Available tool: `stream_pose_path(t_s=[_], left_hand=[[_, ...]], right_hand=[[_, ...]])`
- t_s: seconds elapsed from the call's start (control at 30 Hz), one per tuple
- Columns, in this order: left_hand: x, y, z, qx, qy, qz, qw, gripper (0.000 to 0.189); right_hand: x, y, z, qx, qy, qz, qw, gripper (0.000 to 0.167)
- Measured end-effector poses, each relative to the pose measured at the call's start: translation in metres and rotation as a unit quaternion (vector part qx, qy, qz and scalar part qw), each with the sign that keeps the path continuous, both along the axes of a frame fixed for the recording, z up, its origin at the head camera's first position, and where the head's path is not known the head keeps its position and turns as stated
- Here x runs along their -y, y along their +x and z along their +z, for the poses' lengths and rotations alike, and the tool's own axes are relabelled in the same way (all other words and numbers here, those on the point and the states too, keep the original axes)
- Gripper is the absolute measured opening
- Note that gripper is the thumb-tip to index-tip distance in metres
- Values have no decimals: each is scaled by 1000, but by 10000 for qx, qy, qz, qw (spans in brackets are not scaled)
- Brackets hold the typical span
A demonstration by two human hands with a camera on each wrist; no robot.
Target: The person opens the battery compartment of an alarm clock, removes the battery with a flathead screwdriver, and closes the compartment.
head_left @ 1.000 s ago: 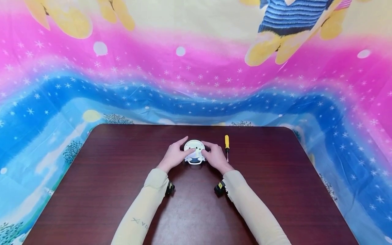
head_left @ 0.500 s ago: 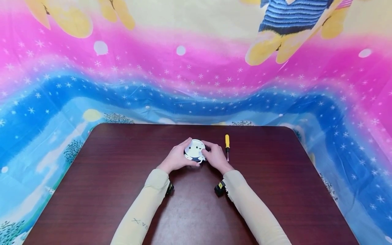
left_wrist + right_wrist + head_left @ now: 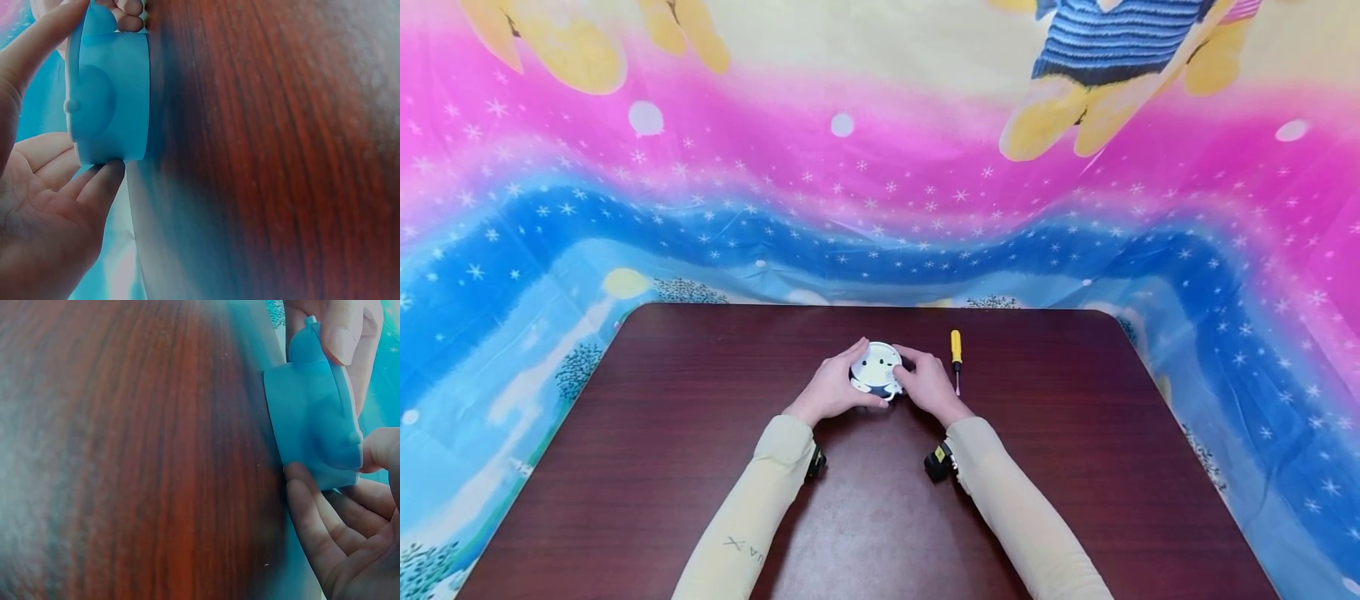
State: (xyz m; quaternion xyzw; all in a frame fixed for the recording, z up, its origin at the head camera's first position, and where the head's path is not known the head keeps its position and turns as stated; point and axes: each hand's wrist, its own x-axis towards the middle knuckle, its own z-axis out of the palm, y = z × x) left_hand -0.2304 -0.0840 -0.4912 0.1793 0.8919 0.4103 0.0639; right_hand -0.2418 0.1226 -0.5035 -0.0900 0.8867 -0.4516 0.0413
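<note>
A round, drum-shaped case (image 3: 874,373) with a pale face, several dark marks and a small loop handle stands on the table between both hands. The wrist views show its smooth side wall, tinted blue, with a rounded bulge. My left hand (image 3: 831,387) grips it from the left, the thumb lying across the near edge by the handle and the fingers round the far left side. From the right, my right hand (image 3: 927,383) holds it, thumb on the face's right edge. In the right wrist view, the right fingers (image 3: 306,500) touch the lower side wall of the case.
A screwdriver (image 3: 956,350) with a yellow and black handle lies just right of the right hand, its tip toward the person. The dark red-brown wooden table (image 3: 700,500) has rounded far corners. A printed cloth (image 3: 880,208) hangs behind and beside it.
My left thumb has moved from the face down to the near edge. The case has turned slightly, its handle shifting right. My right hand and the screwdriver have stayed in place.
</note>
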Motion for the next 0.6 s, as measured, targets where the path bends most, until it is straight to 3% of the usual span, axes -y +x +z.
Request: stream_pose_path(t_s=[0.6], left_hand=[[-1,0,0,7,58,22,10000,114]], right_hand=[[-1,-8,8,-281,165,-128,9994,38]])
